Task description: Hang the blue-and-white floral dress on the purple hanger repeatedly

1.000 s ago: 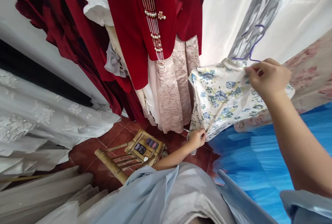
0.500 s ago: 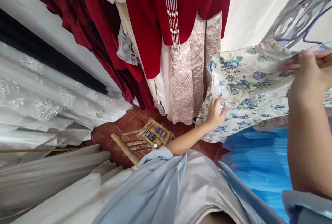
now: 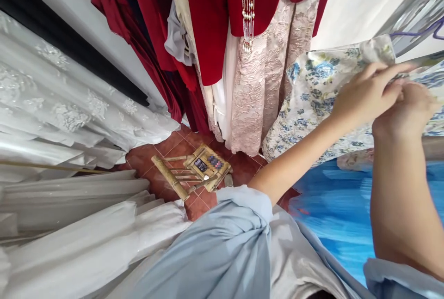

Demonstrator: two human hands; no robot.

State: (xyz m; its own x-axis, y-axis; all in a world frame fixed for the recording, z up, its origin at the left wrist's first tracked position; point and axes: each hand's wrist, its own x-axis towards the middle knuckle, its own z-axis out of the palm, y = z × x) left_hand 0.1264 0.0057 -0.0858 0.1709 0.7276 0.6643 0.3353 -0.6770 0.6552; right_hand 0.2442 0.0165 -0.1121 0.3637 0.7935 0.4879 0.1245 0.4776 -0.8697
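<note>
A cream dress with a blue floral print (image 3: 321, 100) hangs at the right, its top edge near a purple hanger (image 3: 435, 28). My left hand (image 3: 367, 88) has reached across to the upper part of the dress, its fingers pointing right and smeared at the tips. Close against it, my right hand (image 3: 404, 107) is closed at the dress's upper edge, with fabric on both sides of it. The two hands overlap around the neckline, so the exact grip of the left fingers is hidden.
Dark red garments (image 3: 204, 26) and a pink textured skirt (image 3: 251, 100) hang ahead. White gowns (image 3: 69, 105) line the left. A bamboo chair (image 3: 169, 176) holding a phone (image 3: 200, 165) stands on red tiles. Blue fabric (image 3: 333, 202) spreads below the floral dress.
My left hand has left the lower side of the floral dress and moved up and right to my right hand. The view has shifted, and the dress's upper part is more folded.
</note>
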